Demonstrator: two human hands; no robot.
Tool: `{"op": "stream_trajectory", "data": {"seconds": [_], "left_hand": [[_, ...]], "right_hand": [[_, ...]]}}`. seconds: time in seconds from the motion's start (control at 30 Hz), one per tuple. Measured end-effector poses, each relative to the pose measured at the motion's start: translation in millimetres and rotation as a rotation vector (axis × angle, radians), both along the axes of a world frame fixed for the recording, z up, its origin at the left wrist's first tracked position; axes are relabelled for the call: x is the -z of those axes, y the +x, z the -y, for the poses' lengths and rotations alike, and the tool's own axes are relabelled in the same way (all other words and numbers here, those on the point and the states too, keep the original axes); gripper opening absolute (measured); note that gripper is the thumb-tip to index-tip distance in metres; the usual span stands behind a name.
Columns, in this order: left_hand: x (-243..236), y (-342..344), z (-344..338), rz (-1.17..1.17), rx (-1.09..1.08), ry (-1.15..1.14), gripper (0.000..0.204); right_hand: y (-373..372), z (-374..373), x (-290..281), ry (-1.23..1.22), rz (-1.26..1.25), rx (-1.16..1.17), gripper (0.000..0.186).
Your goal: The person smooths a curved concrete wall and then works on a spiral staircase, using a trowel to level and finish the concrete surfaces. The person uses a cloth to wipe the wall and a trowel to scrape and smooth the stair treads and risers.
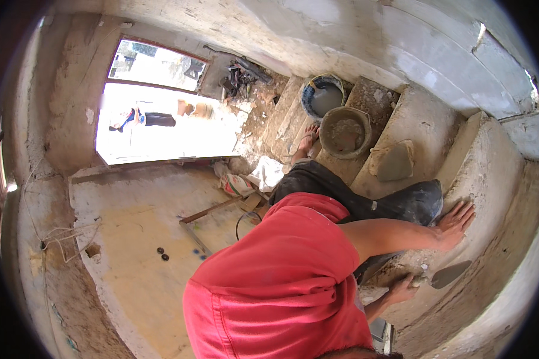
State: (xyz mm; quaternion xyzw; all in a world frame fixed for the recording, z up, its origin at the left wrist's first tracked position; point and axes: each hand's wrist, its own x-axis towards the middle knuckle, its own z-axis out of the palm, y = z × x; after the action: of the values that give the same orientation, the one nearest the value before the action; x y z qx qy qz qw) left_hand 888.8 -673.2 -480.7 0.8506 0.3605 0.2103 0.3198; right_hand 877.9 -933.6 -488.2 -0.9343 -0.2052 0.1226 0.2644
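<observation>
My left hand [455,226] lies flat on a rough, plastered step [482,161], fingers outstretched, with nothing in it. Lower down, my right hand [401,290] grips the handle of a trowel [451,274], whose grey pointed blade rests on or hovers just over the plaster; which one I cannot tell. My red-sleeved body covers part of the right forearm. Past my bent knee, a grey flat piece [395,163] lies on a tan slab on another step. Beyond it stand a grey bucket [345,133] with wet mix inside and a blue-rimmed bucket [324,99] holding greyish liquid.
My bare foot [308,137] is beside the buckets. White sacks [266,173], a wooden strip [209,212] and a dark cable loop lie left of me. Dark clutter [242,78] sits by the bright doorway, where another person [142,118] appears outside. A bare wall rises above the steps.
</observation>
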Motion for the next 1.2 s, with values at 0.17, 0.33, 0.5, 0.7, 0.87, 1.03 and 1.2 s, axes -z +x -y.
{"op": "stream_trajectory", "data": {"seconds": [0.17, 0.33, 0.5, 0.7, 0.87, 1.03, 1.2], "left_hand": [[12, -9, 9, -0.114, 0.011, 0.162, 0.074], [15, -10, 11, -0.121, 0.011, 0.150, 0.070], [13, -9, 9, -0.111, 0.045, 0.048, 0.069], [12, -9, 8, -0.156, 0.014, 0.151, 0.068], [13, -6, 10, -0.154, 0.012, 0.110, 0.068], [14, -3, 9, -0.264, 0.025, 0.178, 0.070], [15, -13, 7, -0.340, 0.133, 0.205, 0.065]], "right_hand": [[5, 1, -6, -0.087, -0.054, 0.019, 0.065], [32, -3, -34, -0.083, -0.083, -0.021, 0.066], [51, -32, -51, -0.255, 0.037, -0.032, 0.067], [57, -52, -53, -0.171, -0.021, -0.119, 0.069], [65, -55, -54, -0.263, -0.029, -0.123, 0.065], [66, -60, -67, -0.289, 0.056, -0.076, 0.059], [73, -47, -86, -0.195, 0.362, -0.144, 0.057]]}}
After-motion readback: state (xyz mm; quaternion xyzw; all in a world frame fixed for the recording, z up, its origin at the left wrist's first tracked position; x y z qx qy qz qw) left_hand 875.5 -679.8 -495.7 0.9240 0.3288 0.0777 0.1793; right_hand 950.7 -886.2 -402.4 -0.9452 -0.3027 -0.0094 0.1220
